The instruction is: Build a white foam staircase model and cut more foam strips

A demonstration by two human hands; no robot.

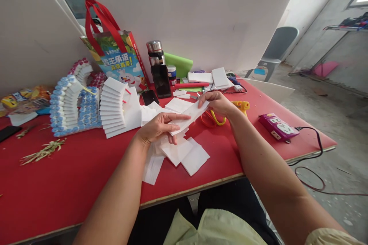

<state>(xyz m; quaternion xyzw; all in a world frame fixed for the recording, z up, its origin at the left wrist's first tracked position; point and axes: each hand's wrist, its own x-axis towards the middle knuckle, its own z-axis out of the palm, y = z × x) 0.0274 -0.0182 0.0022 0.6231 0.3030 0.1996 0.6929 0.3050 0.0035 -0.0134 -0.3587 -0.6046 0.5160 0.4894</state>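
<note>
A folded strip of white tissue paper (192, 116) is stretched between my two hands, above the red table. My left hand (161, 125) pinches its near left end, thumb and forefinger closed on it. At the far right end, my right hand (216, 102) grips the strip with bent fingers. Under the hands lie several loose white tissue sheets (195, 157), overlapping one another. Scissors with red and yellow handles (219, 118) rest just below my right wrist, partly hidden. Left of my left hand stands a fan of stacked white folded pieces (112, 109) on a white board.
A blue-and-white tiered paper craft (67, 103) stands on the left of the red table (94, 183). Behind are a shopping bag (117, 61), a steel flask (155, 51) and a propped phone (161, 80). A purple power strip (278, 126) with a black cable sits right, near a yellow glue gun (242, 105).
</note>
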